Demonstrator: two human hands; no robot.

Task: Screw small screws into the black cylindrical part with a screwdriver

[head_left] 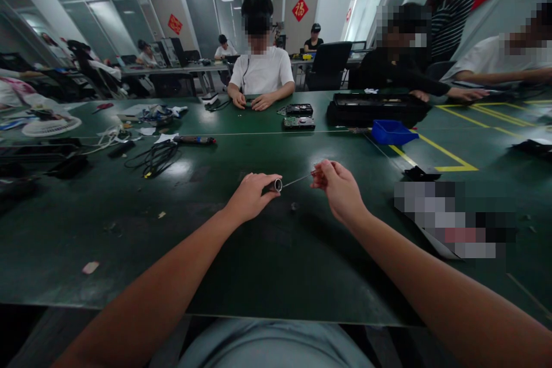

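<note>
My left hand (250, 198) grips a short dark tube (277, 186) between thumb and fingers. The tube's round, silvery open end faces right. A thin metal rod (297, 180) is pinched in the closed fingers of my right hand (338, 187). It slants down to the left, its far end at the tube's mouth; I cannot tell whether the tip is inside. Below the rod, a small dark round piece (294, 207) rests on the green table (276, 264).
Circuit-board drives (299, 122) lie ahead, near a seated co-worker (261, 69). A blue bin (393, 132) and a long black casing (379, 108) are to the right. Black cables (157, 156) and a screwdriver-like tool (194, 140) lie to the left.
</note>
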